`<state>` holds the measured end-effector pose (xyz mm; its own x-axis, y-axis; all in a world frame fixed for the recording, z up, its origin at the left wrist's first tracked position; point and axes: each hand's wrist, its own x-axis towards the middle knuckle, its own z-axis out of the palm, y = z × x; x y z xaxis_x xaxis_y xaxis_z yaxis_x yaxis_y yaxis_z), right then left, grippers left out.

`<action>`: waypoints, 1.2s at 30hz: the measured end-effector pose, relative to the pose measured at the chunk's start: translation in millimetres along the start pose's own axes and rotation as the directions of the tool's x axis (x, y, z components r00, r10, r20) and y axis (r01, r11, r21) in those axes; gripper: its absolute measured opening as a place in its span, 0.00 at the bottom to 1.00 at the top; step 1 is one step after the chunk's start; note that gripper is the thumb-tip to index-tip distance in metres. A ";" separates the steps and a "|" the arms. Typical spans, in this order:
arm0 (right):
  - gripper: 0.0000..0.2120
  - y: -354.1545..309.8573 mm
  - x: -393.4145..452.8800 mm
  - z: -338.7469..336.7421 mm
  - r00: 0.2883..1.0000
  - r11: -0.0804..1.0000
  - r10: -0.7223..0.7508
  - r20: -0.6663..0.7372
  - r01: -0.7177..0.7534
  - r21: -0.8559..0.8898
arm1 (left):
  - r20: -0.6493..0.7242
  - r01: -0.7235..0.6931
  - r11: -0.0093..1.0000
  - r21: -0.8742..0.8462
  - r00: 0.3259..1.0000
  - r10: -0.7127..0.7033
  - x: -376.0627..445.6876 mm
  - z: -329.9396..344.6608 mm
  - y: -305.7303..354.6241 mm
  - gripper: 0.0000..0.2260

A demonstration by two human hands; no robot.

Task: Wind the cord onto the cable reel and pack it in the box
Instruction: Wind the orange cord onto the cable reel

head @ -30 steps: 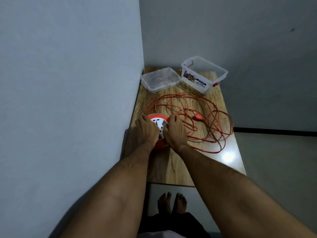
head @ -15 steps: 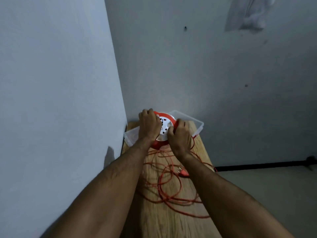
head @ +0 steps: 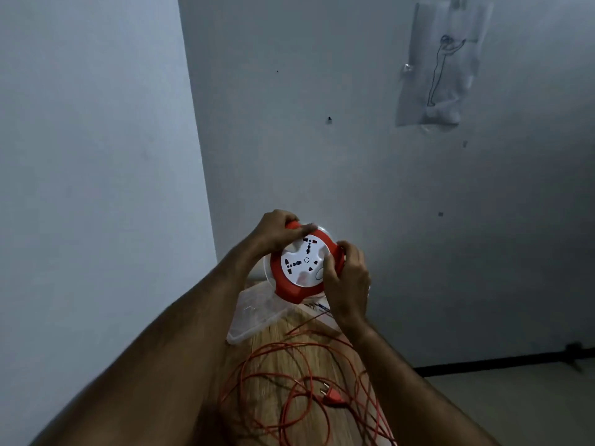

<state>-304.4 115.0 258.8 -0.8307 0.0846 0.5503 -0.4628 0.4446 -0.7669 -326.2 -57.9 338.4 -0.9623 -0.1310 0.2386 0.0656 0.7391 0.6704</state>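
Observation:
The red cable reel (head: 289, 286) with a white socket face is raised in the air in front of the wall. My left hand (head: 277, 231) grips its upper left rim. My right hand (head: 347, 275) grips its right edge, thumb on the white face. The orange cord (head: 289, 381) lies in loose loops on the wooden table (head: 273, 333) below, one strand running up to the reel. Its orange plug (head: 331, 395) rests among the loops. The clear plastic box is mostly hidden behind the reel and my right hand.
A clear plastic lid (head: 254, 313) lies at the table's far left corner against the wall. Walls close in on the left and behind. A clear bag (head: 438, 66) hangs on the back wall. A black strip (head: 499, 362) runs along the floor at right.
Both hands have lifted the reel off the table and tilted its socket face toward me. The view has swung upward toward the wall. The cord loops stay on the table.

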 end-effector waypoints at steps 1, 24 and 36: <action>0.13 0.9 1.4 -1.0 1.000 1.000 -0.008 0.004 0.008 -0.009 | -0.001 -0.005 1.000 -0.003 1.000 0.005 2.6 0.4 -0.9 0.21; 0.27 5.1 -5.6 -12.5 0.669 0.500 -0.628 0.397 0.738 -0.452 | 0.034 -0.075 0.994 0.086 0.997 0.072 -9.9 20.7 12.6 0.23; 0.24 -31.9 -15.5 28.0 0.701 0.510 0.691 0.177 -0.646 0.569 | -0.173 -0.156 0.984 0.091 0.970 0.170 -12.5 44.8 25.8 0.20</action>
<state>-285.4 74.5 265.5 -0.9568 0.2089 -0.2023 0.1243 -0.3351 -0.9339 -324.3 -7.6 321.3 -0.8768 -0.1155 0.4668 0.1907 0.8076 0.5581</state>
